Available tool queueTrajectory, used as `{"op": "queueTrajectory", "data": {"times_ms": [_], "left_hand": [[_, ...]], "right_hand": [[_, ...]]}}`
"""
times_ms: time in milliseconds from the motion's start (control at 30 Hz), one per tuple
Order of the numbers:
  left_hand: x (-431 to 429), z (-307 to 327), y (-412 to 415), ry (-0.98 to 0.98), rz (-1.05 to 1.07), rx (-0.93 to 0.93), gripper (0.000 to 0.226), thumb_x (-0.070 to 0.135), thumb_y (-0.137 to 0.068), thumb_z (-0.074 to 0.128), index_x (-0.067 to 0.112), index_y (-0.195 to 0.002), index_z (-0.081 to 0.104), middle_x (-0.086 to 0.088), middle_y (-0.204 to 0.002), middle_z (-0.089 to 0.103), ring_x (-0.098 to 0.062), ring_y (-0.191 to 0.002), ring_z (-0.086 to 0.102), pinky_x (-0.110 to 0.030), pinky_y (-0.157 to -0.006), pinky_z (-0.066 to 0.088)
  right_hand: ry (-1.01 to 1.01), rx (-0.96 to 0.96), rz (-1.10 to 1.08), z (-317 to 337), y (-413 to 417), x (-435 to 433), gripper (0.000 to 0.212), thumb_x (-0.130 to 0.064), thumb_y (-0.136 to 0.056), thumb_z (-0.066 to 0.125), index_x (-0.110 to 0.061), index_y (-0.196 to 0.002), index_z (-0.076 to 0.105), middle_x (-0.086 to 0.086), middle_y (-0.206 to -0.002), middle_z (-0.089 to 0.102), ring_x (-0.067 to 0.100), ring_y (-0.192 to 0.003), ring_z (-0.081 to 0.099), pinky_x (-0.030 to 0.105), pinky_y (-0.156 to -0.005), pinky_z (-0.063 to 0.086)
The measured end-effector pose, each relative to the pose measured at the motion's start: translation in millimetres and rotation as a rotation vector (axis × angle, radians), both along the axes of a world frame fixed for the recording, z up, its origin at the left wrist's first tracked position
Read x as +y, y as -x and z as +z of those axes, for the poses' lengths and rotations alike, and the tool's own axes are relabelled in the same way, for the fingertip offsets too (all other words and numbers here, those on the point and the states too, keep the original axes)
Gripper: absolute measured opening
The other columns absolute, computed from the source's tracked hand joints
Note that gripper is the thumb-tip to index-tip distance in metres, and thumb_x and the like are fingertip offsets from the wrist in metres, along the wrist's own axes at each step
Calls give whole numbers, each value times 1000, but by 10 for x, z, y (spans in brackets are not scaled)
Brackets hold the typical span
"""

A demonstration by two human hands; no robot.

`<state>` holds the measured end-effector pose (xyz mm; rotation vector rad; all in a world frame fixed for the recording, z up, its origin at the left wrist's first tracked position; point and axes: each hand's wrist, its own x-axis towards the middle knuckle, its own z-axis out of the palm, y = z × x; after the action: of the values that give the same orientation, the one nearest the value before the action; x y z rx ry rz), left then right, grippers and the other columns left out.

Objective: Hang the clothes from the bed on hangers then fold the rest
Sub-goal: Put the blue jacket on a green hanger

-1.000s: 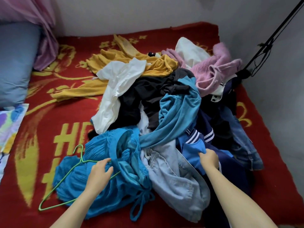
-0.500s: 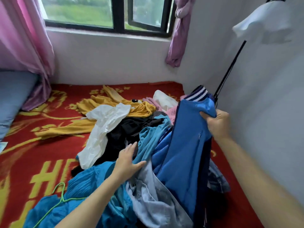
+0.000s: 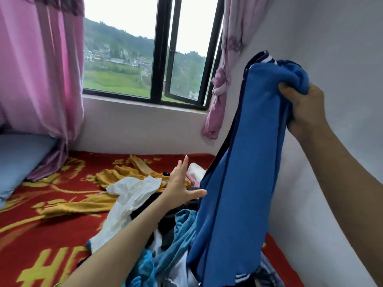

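Observation:
My right hand [image 3: 304, 109] grips the top of a blue garment with navy and white striped trim [image 3: 244, 172], held high near the right wall so it hangs down to the pile. My left hand [image 3: 180, 187] is open with fingers spread, hovering just left of the hanging garment and touching nothing. Below lies the clothes pile: a white garment [image 3: 126, 195], a mustard yellow one [image 3: 124, 175], dark clothes [image 3: 165, 230] and a teal piece [image 3: 178, 230]. A sliver of green hanger [image 3: 58, 284] shows at the bottom edge.
The bed has a red blanket with yellow patterns [image 3: 41, 235]. A blue pillow [image 3: 18, 158] lies at the left. Pink curtains [image 3: 39, 79] flank a black-framed window [image 3: 161, 59]. A white wall [image 3: 342, 48] runs close along the right side.
My right hand lifted the blue garment from the pile up high by the wall. My left hand left the hanger and teal cloth and rose, fingers spread. The view tilted up toward the window.

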<state>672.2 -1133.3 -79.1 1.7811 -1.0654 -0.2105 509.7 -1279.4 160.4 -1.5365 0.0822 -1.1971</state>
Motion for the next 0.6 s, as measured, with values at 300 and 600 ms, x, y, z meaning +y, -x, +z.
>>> {"op": "queueTrajectory", "data": {"times_ms": [300, 600], "left_hand": [[-283, 458, 343, -21, -520, 299, 102, 32, -75, 70, 27, -150, 2, 5, -147, 32, -11, -130, 44, -34, -107, 39], [-103, 286, 386, 143, -216, 565, 7, 9, -77, 75, 15, -80, 73, -5, -89, 73, -20, -84, 69, -32, -78, 55]], "right_hand": [[-159, -177, 298, 444, 242, 16, 29, -4, -96, 43, -11, -87, 69, 4, -77, 71, 16, -72, 68, 27, -68, 56], [-235, -75, 298, 146, 44, -226, 11, -7, -92, 52, -9, -95, 62, 3, -76, 71, 16, -70, 68, 28, -67, 56]]}}
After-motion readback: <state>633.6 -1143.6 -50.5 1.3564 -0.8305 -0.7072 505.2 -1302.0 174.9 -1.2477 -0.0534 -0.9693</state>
